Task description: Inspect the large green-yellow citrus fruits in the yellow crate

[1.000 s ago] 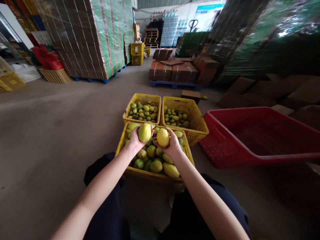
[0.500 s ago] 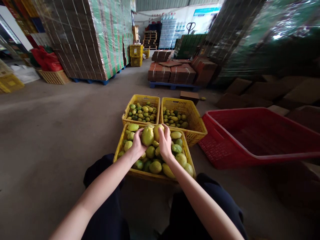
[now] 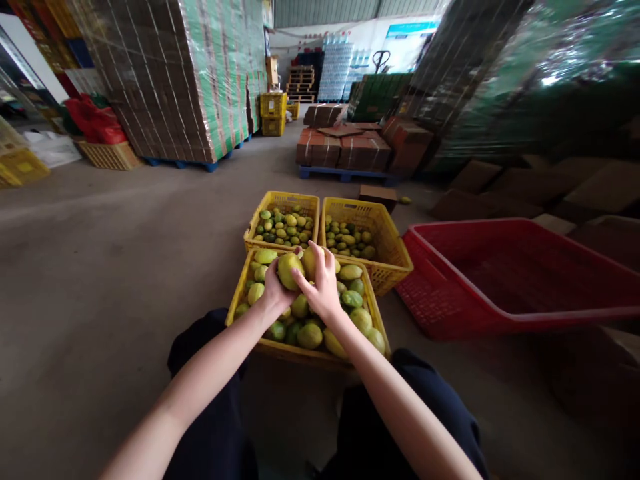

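My left hand (image 3: 275, 290) is wrapped round a yellow-green lemon (image 3: 289, 270), held above the front yellow crate (image 3: 376, 303). Close against it, my right hand (image 3: 325, 288) has its fingers bent over a second lemon (image 3: 310, 261), mostly covered by those fingers. The right thumb reaches across to the lemon in my left hand and appears to touch it. Below both hands, large green and yellow lemons (image 3: 310, 335) fill the front crate. Behind stand a left yellow crate (image 3: 247, 233) and a right yellow crate (image 3: 395, 257), both with smaller lemons inside.
A big red crate (image 3: 450, 287) stands tilted on the right, near flattened cardboard (image 3: 475, 175). Cardboard stacks (image 3: 345, 150) rest on a blue pallet ahead. Tall wrapped stacks (image 3: 215, 87) rise at both sides. A small carton (image 3: 379, 195) sits behind the crates.
My right hand has moved left, closer to my left hand, and its thumb now lies across to the left hand's lemon. The left hand's lemon has shifted slightly left.
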Tool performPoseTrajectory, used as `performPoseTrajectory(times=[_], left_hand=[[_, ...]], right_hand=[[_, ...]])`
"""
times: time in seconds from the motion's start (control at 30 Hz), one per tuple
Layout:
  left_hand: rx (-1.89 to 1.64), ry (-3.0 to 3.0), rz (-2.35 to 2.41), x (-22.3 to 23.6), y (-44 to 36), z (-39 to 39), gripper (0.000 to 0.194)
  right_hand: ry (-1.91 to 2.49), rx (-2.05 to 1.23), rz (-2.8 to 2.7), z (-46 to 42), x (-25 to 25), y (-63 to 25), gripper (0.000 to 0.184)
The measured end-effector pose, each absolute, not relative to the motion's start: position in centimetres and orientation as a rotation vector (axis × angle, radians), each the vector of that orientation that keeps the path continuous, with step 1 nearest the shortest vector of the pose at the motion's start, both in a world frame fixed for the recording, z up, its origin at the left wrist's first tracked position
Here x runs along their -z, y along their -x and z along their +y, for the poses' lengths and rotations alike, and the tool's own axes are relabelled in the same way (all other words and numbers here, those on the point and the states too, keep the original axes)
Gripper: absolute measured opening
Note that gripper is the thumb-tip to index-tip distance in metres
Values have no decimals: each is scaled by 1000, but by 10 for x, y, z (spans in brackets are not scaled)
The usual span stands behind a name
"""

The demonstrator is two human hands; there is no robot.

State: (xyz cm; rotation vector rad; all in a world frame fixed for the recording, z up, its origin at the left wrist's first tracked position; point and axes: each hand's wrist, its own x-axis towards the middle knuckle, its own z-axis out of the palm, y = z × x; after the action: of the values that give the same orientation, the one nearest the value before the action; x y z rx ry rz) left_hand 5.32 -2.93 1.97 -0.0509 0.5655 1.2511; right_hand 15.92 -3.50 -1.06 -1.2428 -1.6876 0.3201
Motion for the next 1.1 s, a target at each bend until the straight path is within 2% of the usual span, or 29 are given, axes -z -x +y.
performPoseTrajectory(times=[0.27,0.53,0.77,0.93,1.1], left_hand=[[-1303,-29,587,-12,-56,-31,40],[-1212,-133,539,-12,-53,-35,45],[-1237,-109,551,-14,-51,-36,38],[-1278,-87,625,-9,-52,-35,25],[-1283,-67,688,-3,-54,-31,31]], right_hand=[[1258,-293,-1851,-41,16,-159,71],[1235,-334,-1642,-52,22,-144,61],[1137,-549,-1423,-50,30,-136,50],[1080,-690,-1366,-52,25,-133,43],[1077,-806,-1282,-57,17,-130,39]])
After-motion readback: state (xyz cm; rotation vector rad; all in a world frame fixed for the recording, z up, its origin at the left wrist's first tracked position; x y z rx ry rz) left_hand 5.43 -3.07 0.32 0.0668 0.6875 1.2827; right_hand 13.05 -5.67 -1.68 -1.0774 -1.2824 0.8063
